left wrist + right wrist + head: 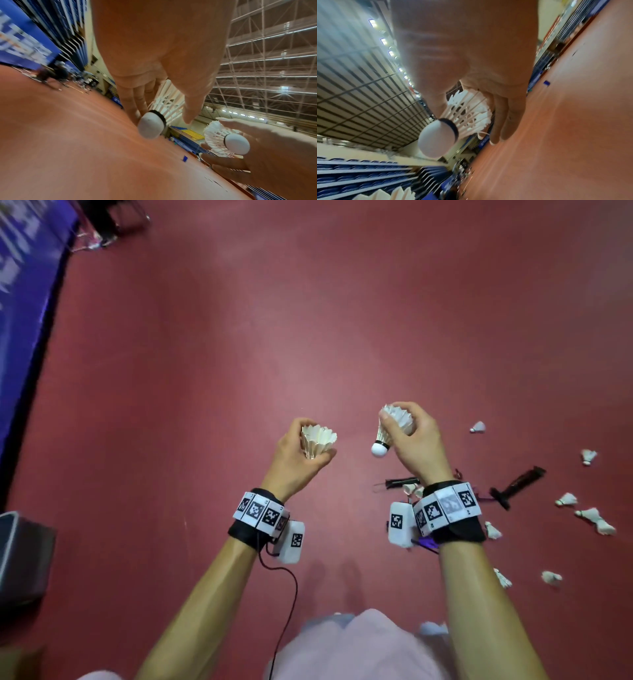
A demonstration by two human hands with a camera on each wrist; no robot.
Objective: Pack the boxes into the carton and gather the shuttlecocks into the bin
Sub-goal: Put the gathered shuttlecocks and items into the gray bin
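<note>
My left hand [301, 453] grips a white feather shuttlecock [318, 440] by its lower part, skirt pointing up; its cork base [150, 127] shows in the left wrist view. My right hand [409, 433] holds a second shuttlecock [394, 426] by the feathers, white cork [379, 449] pointing down-left, seen close in the right wrist view [453, 121]. Both hands hover above the red floor [239, 354]. Several loose shuttlecocks [567, 499] lie scattered on the floor to the right. A dark grey bin [20, 559] sits at the left edge.
A black handle-like object [517, 486] and thin black and purple items [399, 483] lie on the floor by my right wrist. A blue banner [20, 302] runs along the left edge. Chair legs [102, 231] stand at top left. No carton or boxes show.
</note>
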